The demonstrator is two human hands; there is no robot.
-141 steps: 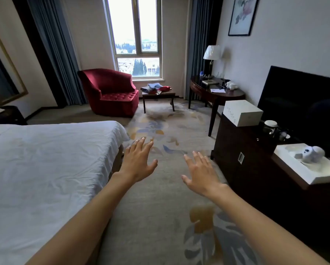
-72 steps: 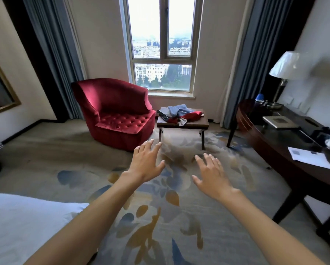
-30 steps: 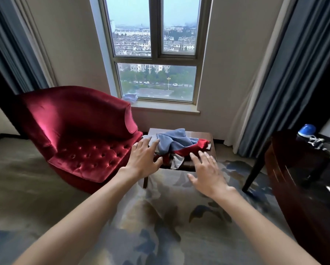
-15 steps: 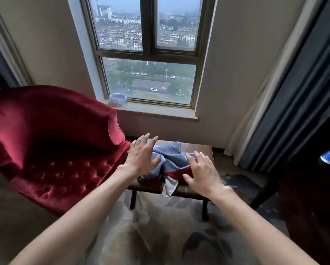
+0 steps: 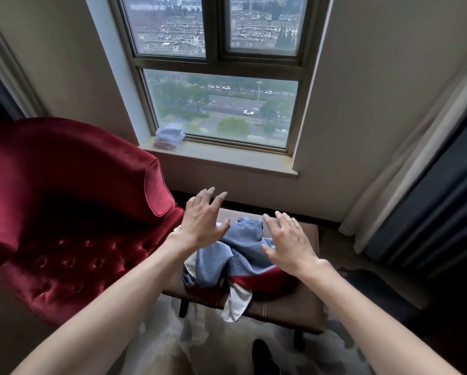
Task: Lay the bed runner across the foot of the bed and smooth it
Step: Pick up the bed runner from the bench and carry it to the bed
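Note:
The bed runner (image 5: 235, 255), a crumpled heap of blue, dark red and pale cloth, lies on a low brown bench (image 5: 286, 307) below the window. One pale end hangs over the bench's front edge. My left hand (image 5: 202, 223) hovers over the heap's left side with fingers spread, and my right hand (image 5: 289, 242) hovers over its right side, fingers straight. Neither hand holds anything. The bed is out of view.
A red velvet armchair (image 5: 72, 212) stands close on the left of the bench. The window sill (image 5: 227, 158) carries a small folded cloth (image 5: 169, 136). Dark curtains (image 5: 438, 212) hang on the right. Patterned carpet lies underfoot.
I have walked from the bed across the room to the bench. Over the last half second both hands have come over the runner as the view tilted downward.

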